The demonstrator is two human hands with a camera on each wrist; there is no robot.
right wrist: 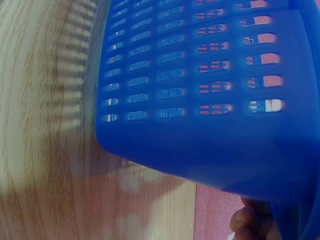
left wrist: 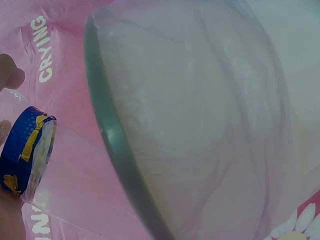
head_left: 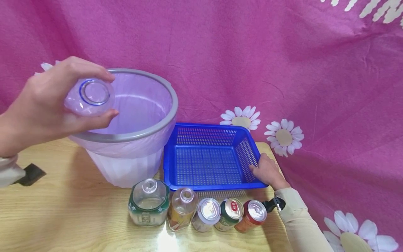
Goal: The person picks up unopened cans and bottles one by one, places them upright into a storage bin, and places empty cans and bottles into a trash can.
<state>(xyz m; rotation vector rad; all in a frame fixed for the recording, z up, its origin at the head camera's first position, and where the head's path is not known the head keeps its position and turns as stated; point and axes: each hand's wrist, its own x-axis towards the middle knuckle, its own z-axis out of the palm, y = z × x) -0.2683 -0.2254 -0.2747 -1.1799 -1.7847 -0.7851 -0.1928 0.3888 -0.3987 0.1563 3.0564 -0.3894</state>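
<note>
My left hand (head_left: 51, 101) grips a clear plastic bottle (head_left: 91, 96) between thumb and fingers, at the near left rim of the bin (head_left: 126, 168). One round end of the bottle, with a blue ring, faces the head camera. The left wrist view shows its blue and yellow label (left wrist: 25, 150). A purple-tinted liner bag (head_left: 138, 101) covers the inside of the white bin under a grey rim. At the right, my right hand (head_left: 269, 171) holds the side rim of a blue plastic basket (head_left: 204, 164). Its fingers (right wrist: 245, 220) show beneath that rim in the right wrist view.
In front of the bin and basket stand a wide green-labelled bottle (head_left: 148, 203), a clear bottle (head_left: 182, 210), a pale can (head_left: 206, 215), a green can (head_left: 230, 215) and a red can (head_left: 251, 216). A pink flowered cloth (head_left: 204, 52) hangs behind the wooden table (head_left: 63, 210).
</note>
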